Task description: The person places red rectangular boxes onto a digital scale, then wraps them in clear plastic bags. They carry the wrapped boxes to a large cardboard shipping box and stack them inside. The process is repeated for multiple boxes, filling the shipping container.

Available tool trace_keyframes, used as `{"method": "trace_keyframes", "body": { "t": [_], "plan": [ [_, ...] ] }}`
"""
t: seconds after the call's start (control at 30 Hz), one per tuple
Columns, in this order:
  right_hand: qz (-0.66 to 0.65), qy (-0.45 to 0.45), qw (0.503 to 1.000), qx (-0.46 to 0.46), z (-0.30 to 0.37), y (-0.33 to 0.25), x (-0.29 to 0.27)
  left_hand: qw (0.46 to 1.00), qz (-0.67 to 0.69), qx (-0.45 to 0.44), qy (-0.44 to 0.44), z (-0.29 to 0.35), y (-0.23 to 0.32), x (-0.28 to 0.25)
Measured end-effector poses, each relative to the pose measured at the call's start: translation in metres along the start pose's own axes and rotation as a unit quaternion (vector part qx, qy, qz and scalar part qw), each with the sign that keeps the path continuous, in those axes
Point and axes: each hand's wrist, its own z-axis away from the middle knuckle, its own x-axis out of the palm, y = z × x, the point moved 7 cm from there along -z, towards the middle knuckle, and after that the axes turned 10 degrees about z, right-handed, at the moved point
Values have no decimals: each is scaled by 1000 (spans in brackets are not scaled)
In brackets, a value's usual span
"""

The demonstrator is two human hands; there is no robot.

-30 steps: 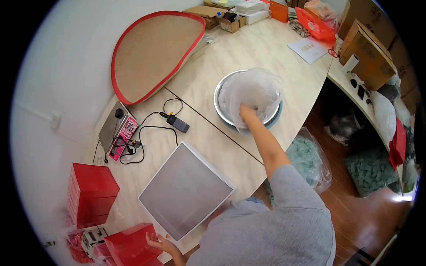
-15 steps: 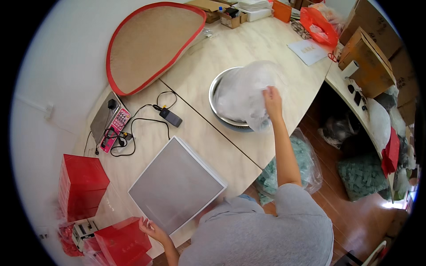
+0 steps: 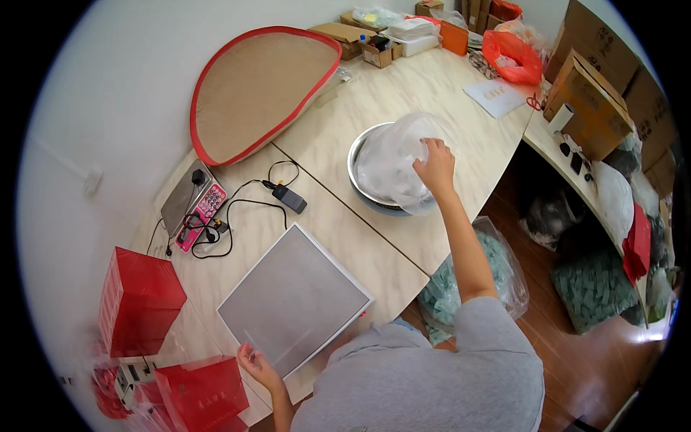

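A round metal bowl (image 3: 353, 171) stands on the table, with a crumpled clear plastic bag (image 3: 389, 165) heaped in it and draped over its right rim. My right hand (image 3: 439, 165) is at the bag's upper right side, fingers bent, thumb and forefinger apart, touching the plastic. My left hand (image 3: 259, 367) hovers by the lower left edge of a flat grey square panel with a white frame (image 3: 295, 299). Its fingers are loosely curled and apart, and nothing shows in them.
A pink-keyed scale (image 3: 201, 212) with black cables and a black adapter (image 3: 289, 198) lies left. Red boxes (image 3: 140, 302) stand at the near left. A red-rimmed tan oval panel (image 3: 266, 93) leans at the back. A bag of green packets (image 3: 468, 273) rests on the floor.
The plastic bag has sunk lower into the bowl. My right hand's thumb and fingers have spread from a pinch. My left hand's fingers have drawn in slightly. The view has shifted a little.
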Motion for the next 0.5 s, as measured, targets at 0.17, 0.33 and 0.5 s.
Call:
{"method": "trace_keyframes", "body": {
  "t": [0.17,0.33,0.5],
  "plan": [
    [222,-131,954,-151,14,-44,37,999,46,-2,1,11,-5,-1],
    [285,-139,946,-64,4,-10,102,999,52,6,8,13,0,-8],
    [52,78,988,120,-57,18,11,996,77,-33,17,27,-16,-22]
  ]
}}
